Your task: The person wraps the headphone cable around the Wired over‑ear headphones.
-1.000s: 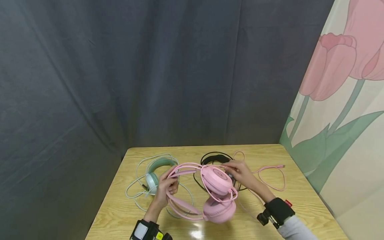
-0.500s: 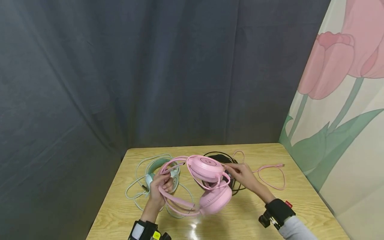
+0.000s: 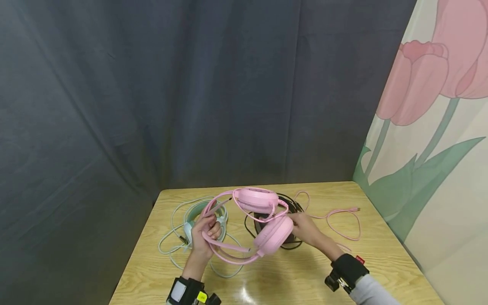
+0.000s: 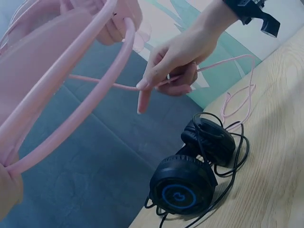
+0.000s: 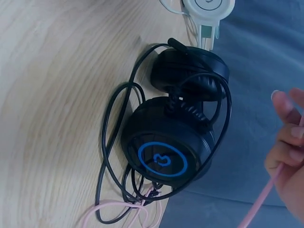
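Note:
A pink over-ear headset (image 3: 273, 235) hangs above the table, its ear cups toward the right. My left hand (image 3: 203, 237) grips it by the headband, at the left. To the right of the cups, my right hand (image 3: 308, 231) holds the headset's thin pink cable (image 5: 261, 198) between thumb and curled fingers. In the left wrist view that cable runs from the headset side through the right hand (image 4: 175, 61) and down toward the table. Beneath lies a black headset (image 5: 161, 142) with a blue ring on its cup, partly hidden in the head view.
A mint-and-white headset (image 3: 188, 231) with a looped pale cable lies on the wooden table (image 3: 152, 271), behind my left hand. The rest of the pink cable, ending in a plug (image 3: 354, 209), lies at the right. A dark curtain (image 3: 228, 106) hangs behind the table.
The pink headset has moved up and left in the head view and turned, its cups now more edge-on. My right hand has lowered slightly, keeping hold of the cable.

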Available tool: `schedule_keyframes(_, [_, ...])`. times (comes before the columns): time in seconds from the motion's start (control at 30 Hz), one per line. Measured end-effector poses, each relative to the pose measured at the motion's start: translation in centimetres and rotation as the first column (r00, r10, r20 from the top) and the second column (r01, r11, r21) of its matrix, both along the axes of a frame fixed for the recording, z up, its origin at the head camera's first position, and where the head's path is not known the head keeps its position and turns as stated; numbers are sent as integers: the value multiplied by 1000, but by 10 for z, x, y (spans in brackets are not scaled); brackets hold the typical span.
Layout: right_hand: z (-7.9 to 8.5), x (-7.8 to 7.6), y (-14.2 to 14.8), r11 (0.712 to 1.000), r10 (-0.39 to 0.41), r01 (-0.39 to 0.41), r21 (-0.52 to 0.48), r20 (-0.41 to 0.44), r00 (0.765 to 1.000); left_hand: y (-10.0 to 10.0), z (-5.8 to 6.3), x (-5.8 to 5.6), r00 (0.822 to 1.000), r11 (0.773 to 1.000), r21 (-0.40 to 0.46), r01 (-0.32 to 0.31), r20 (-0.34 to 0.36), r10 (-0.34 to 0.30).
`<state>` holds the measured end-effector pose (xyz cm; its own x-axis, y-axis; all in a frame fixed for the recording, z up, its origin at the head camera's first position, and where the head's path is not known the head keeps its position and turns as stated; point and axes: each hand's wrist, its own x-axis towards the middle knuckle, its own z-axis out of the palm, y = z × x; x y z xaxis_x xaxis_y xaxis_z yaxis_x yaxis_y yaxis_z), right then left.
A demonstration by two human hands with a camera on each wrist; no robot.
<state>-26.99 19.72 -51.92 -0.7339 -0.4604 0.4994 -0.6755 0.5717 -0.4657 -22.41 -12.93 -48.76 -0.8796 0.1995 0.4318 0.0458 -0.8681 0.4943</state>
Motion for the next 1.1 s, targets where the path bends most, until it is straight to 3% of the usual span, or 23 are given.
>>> schedule_keyframes(0.23, [-1,4,-7,999,10,-14,43,97,995,3,4,2,993,996,24,-84,90,82])
schedule_keyframes(0.37, [0,6,-13,996,51,-56,68,77,996,4,6,2,978,989,16,-146,155,142])
schedule_keyframes(0.6, [-3,8,-14,994,83,-81,79,-19,996,4,11,1,956,980,2,-200,221,195])
schedule_keyframes(0.7, [-6,11,-12,990,89,-85,110,-37,995,4,12,0,935,971,0,-237,270,229])
schedule_keyframes(0.93, [-14,19,-10,984,134,-126,130,-54,990,8,15,-6,863,942,-20,-335,394,315])
schedule_keyframes(1.1, [-13,22,-12,980,152,-147,132,-30,988,11,14,-8,842,931,-53,-361,411,350])
